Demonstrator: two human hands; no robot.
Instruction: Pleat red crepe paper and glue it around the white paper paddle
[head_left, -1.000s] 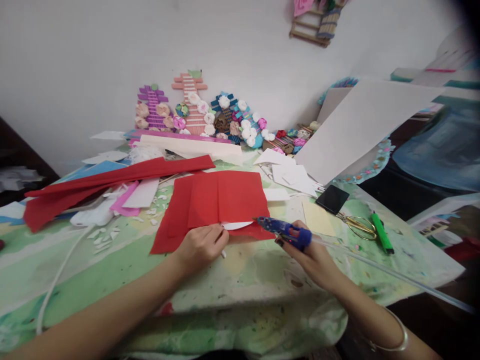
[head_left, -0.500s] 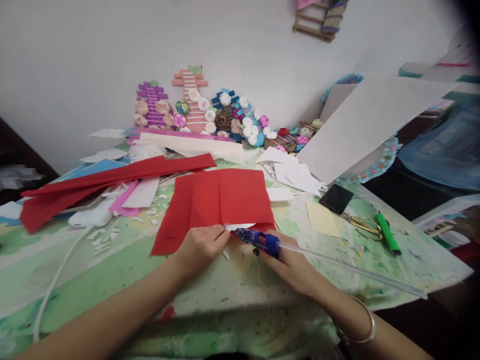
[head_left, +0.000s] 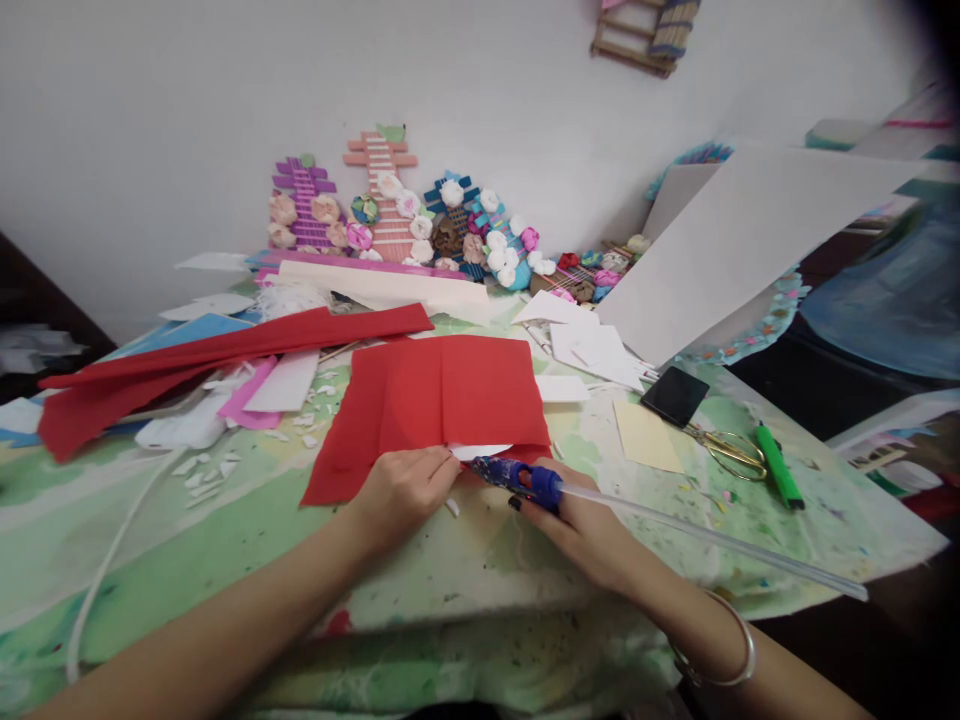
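Observation:
A sheet of red paper (head_left: 472, 390) with fold creases lies on the table in front of me. At its near edge, my left hand (head_left: 409, 492) pinches the paper with closed fingers. A sliver of white paper (head_left: 480, 452) shows under that edge. My right hand (head_left: 574, 520) is wrapped round a blue hot glue gun (head_left: 517, 478), its nozzle pointing left, close to my left fingertips and the red edge. A long clear glue stick (head_left: 712, 541) sticks out of the gun's back toward the right. Whether glue is coming out is too small to see.
Gold-handled scissors (head_left: 727, 456), a green utility knife (head_left: 780, 468), a black flat square (head_left: 676, 395) and a cream paper piece (head_left: 648, 437) lie at right. Folded red paper (head_left: 247, 350) and white scraps (head_left: 210, 477) are at left. Flower-decorated crafts (head_left: 382, 215) line the wall.
Both hands, the glue gun and the red paper hold almost the same positions. The view has shifted very slightly.

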